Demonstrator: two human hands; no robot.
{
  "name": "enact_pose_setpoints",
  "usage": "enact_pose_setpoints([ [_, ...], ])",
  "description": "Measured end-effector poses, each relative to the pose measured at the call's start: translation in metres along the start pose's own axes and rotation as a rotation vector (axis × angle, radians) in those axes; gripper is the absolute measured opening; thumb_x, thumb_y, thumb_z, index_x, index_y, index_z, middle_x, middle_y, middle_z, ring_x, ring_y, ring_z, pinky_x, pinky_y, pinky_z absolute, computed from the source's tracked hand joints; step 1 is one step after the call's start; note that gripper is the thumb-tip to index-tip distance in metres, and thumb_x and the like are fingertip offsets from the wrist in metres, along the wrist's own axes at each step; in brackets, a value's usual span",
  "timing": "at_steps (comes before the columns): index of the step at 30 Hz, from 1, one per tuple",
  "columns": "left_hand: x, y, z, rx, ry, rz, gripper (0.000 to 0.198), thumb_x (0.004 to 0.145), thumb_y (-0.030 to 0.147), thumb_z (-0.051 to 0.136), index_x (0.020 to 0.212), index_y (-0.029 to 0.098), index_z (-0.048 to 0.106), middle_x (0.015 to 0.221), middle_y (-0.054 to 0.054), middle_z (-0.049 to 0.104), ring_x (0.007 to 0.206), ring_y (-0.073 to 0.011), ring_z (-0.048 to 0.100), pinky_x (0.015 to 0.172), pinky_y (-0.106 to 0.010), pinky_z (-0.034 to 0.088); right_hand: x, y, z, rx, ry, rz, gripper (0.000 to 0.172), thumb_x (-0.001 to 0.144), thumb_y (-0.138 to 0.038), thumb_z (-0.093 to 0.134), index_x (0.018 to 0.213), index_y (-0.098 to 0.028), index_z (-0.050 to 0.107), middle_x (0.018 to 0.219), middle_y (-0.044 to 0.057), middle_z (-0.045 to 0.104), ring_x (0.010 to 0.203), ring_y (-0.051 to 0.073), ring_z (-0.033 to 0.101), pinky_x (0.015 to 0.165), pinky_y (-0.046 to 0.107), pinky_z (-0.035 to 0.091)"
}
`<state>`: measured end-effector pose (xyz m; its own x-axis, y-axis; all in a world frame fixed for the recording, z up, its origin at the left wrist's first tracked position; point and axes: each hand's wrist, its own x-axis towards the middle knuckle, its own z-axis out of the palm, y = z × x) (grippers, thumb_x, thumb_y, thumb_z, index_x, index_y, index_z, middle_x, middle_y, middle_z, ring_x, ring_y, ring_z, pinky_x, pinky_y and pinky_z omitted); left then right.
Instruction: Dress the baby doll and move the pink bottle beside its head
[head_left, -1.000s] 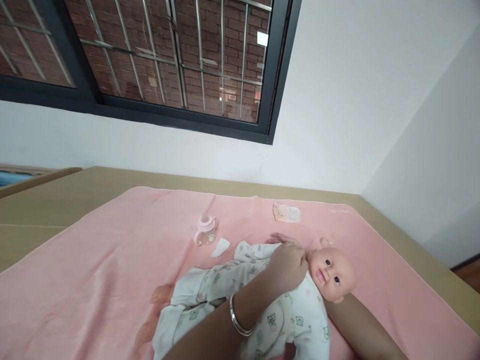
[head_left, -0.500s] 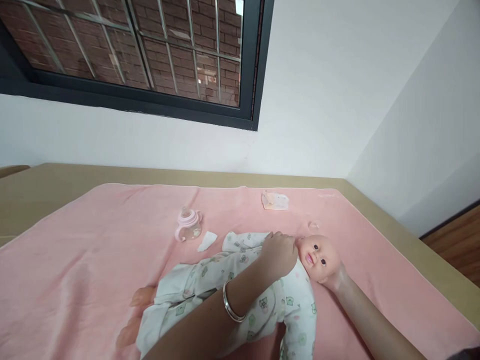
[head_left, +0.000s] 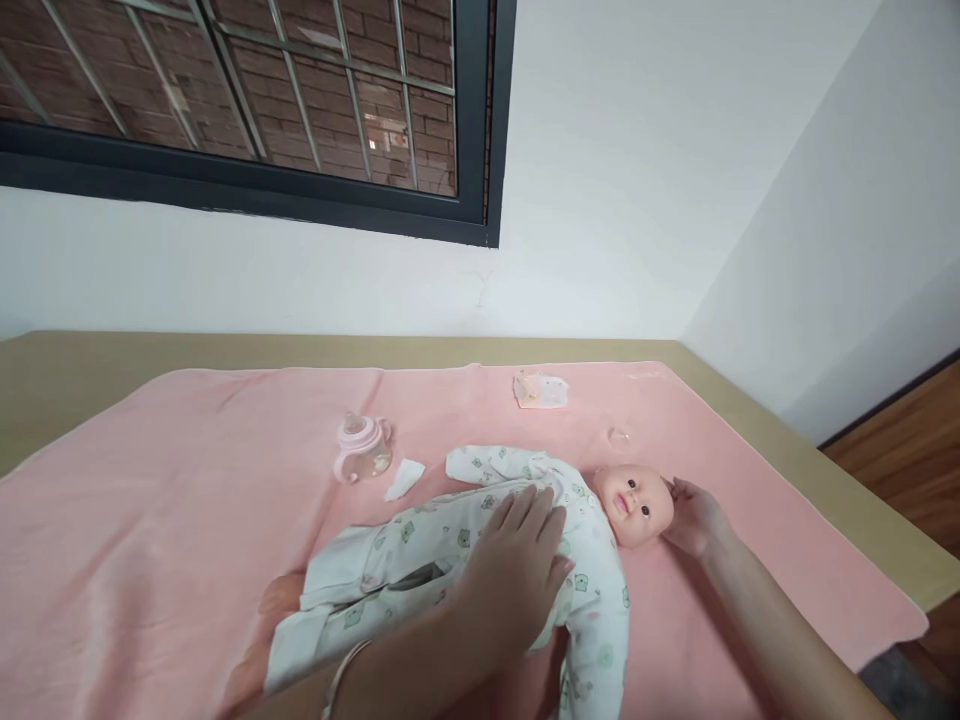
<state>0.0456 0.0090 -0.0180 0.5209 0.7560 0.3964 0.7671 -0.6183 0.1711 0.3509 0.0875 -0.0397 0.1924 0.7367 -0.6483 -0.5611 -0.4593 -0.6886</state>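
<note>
1. The plastic baby doll in a white printed sleepsuit (head_left: 525, 520) lies on the pink towel (head_left: 187, 500), long axis running left-right.
2. Left hand (head_left: 517, 575) rests flat on its chest, fingers spread.
3. Right hand (head_left: 694, 518) cups the head, fingers loosely curved.

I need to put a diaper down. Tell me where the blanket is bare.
Bare: the pink blanket left of the bottle, and its right end past the right hand. Crowded: around the doll under the left hand, with the bottle and tissue.
</note>
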Motion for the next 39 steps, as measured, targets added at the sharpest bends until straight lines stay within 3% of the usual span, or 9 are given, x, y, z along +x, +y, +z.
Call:
enact_pose_setpoints([
  [6, -0.063, -0.02, 0.011, 0.159, 0.225, 0.145, 0.045, 0.099, 0.033, 0.049, 0.14, 0.017, 0.056, 0.15, -0.011, 0.057, 0.142, -0.0306, 0.046, 0.119, -0.045, 0.036, 0.03, -0.03, -0.01, -0.096, 0.096, -0.027, 0.012, 0.089, -0.015, 0.046, 0.083, -0.015, 0.057, 0.082, 0.01, 0.07, 0.07, 0.017, 0.069, 0.068, 0.03, 0.055],
  [12, -0.093, -0.027, 0.022, 0.159, 0.324, 0.21, 0.039, 0.098, 0.04, 0.053, 0.129, 0.019, 0.064, 0.146, -0.011, 0.06, 0.145, -0.0343, 0.042, 0.123, -0.048, 0.029, 0.063, -0.057, 0.01, -0.568, 0.244, -0.555, 0.008, 0.086, -0.017, 0.058, 0.093, -0.016, 0.059, 0.094, 0.004, 0.065, 0.073, 0.011, 0.056, 0.06, 0.02, 0.042],
  [16, -0.1, -0.027, 0.024, 0.19, 0.286, 0.203, 0.038, 0.096, 0.04, 0.057, 0.129, 0.022, 0.064, 0.145, -0.011, 0.061, 0.141, -0.0342, 0.048, 0.121, -0.049, 0.031, 0.073, -0.067, 0.039, -0.992, -0.035, -0.661, 0.039, 0.074, -0.025, 0.077, 0.111, -0.015, 0.068, 0.11, 0.008, 0.07, 0.089, 0.015, 0.062, 0.069, 0.021, 0.046],
  [18, -0.101, -0.027, 0.023, 0.213, 0.277, 0.204, 0.038, 0.095, 0.039, 0.058, 0.129, 0.023, 0.065, 0.145, -0.011, 0.061, 0.139, -0.0339, 0.05, 0.12, -0.049, 0.032, 0.073, -0.07, 0.057, -1.366, -0.14, -0.657, 0.04, 0.073, -0.022, 0.077, 0.112, -0.016, 0.07, 0.108, 0.009, 0.072, 0.088, 0.017, 0.064, 0.073, 0.024, 0.048],
  [22, -0.101, -0.027, 0.022, 0.257, 0.314, 0.232, 0.038, 0.095, 0.045, 0.058, 0.124, 0.023, 0.068, 0.14, -0.011, 0.065, 0.134, -0.035, 0.054, 0.12, -0.052, 0.027, 0.062, -0.083, 0.111, -1.741, -0.084, -0.702, 0.027, 0.069, -0.011, 0.075, 0.096, -0.014, 0.075, 0.102, 0.013, 0.073, 0.088, 0.023, 0.065, 0.077, 0.031, 0.046],
  [25, -0.101, -0.026, 0.02, 0.272, 0.301, 0.239, 0.039, 0.096, 0.049, 0.058, 0.124, 0.024, 0.068, 0.139, -0.01, 0.066, 0.133, -0.0347, 0.056, 0.119, -0.052, 0.026, 0.033, -0.088, 0.172, -1.779, -0.077, -0.845, 0.043, 0.073, -0.017, 0.076, 0.115, -0.013, 0.071, 0.113, 0.015, 0.071, 0.102, 0.026, 0.065, 0.087, 0.032, 0.047],
  [29, -0.103, -0.025, 0.02, 0.277, 0.297, 0.234, 0.038, 0.096, 0.047, 0.059, 0.126, 0.025, 0.067, 0.14, -0.01, 0.065, 0.133, -0.0341, 0.056, 0.118, -0.052, 0.028, -0.035, -0.061, 0.266, -1.737, -0.462, -1.107, 0.046, 0.082, -0.017, 0.065, 0.128, -0.014, 0.064, 0.13, 0.011, 0.066, 0.11, 0.022, 0.065, 0.093, 0.03, 0.048],
  [33, -0.105, -0.025, 0.023, 0.277, 0.319, 0.233, 0.035, 0.096, 0.044, 0.059, 0.125, 0.026, 0.067, 0.139, -0.009, 0.066, 0.131, -0.0339, 0.057, 0.116, -0.051, 0.03, -0.093, 0.003, 0.345, -1.664, -0.96, -1.288, 0.044, 0.079, -0.013, 0.065, 0.123, -0.011, 0.065, 0.124, 0.01, 0.068, 0.105, 0.02, 0.065, 0.089, 0.029, 0.049],
  [39, -0.107, -0.027, 0.027, 0.285, 0.342, 0.245, 0.034, 0.096, 0.041, 0.059, 0.126, 0.027, 0.066, 0.138, -0.009, 0.067, 0.131, -0.0327, 0.058, 0.117, -0.05, 0.031, -0.11, 0.078, 0.405, -1.939, -1.102, -1.338, 0.048, 0.081, -0.02, 0.061, 0.128, -0.011, 0.062, 0.12, 0.013, 0.068, 0.104, 0.026, 0.063, 0.076, 0.029, 0.044],
])
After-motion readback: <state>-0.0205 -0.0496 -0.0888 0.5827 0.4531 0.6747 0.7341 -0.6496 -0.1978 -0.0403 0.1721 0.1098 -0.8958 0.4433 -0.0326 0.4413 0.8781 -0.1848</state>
